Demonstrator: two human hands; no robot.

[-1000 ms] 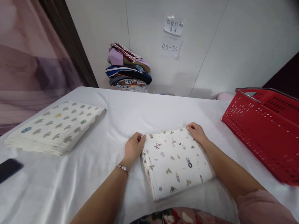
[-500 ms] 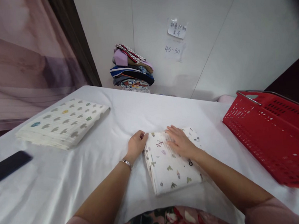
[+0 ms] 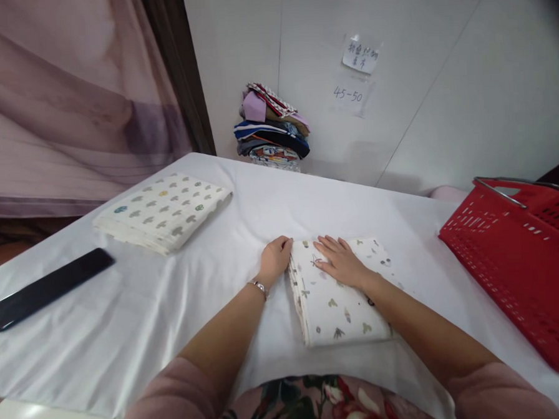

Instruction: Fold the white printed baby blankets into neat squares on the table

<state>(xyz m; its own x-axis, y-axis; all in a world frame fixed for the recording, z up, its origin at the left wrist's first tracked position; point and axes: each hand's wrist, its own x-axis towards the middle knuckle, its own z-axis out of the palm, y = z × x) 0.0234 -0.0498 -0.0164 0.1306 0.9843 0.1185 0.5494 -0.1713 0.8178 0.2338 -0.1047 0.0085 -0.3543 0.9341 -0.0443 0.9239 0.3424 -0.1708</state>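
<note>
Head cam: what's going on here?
The left hand pinches the far left corner of a folded white cloth with small plant-like prints; the right hand lies flat on top. Farther left on the white-covered table rest a folded cream cloth with grey motifs and a black phone-like slab. A red perforated plastic basket stands at right.
</note>
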